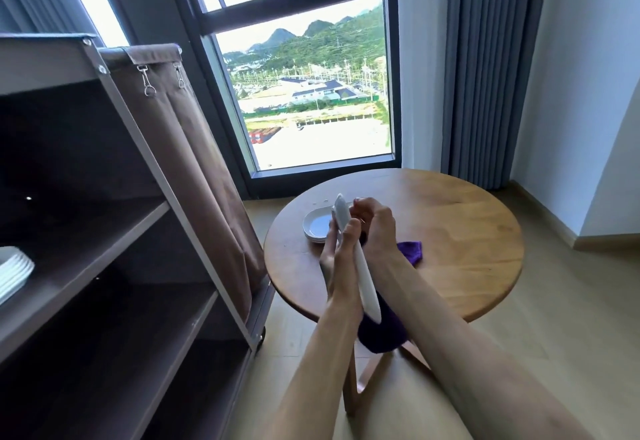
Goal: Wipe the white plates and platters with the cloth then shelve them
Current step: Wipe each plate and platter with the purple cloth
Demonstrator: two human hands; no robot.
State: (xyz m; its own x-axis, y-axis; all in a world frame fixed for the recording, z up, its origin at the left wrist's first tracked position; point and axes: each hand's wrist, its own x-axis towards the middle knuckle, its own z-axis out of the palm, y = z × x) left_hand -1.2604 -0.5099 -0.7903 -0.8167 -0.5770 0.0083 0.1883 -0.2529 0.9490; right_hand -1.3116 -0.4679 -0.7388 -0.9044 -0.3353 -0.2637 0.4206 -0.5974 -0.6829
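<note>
I hold a white platter [363,277] edge-on over the round wooden table [467,232]. My left hand [337,259] grips it from the left, thumb over its rim. My right hand [375,225] presses a purple cloth [381,332] against its right face; the cloth hangs below the platter and peeks out past my wrist. A small stack of white plates [316,226] sits on the table just behind my hands. More white plates [12,271] are stacked on a shelf of the cart at the far left.
A brown shelving cart [131,232] with a fabric side stands on wheels at the left, close to the table. A tall window [311,93] and grey curtain [485,76] are behind. Wooden floor lies to the right.
</note>
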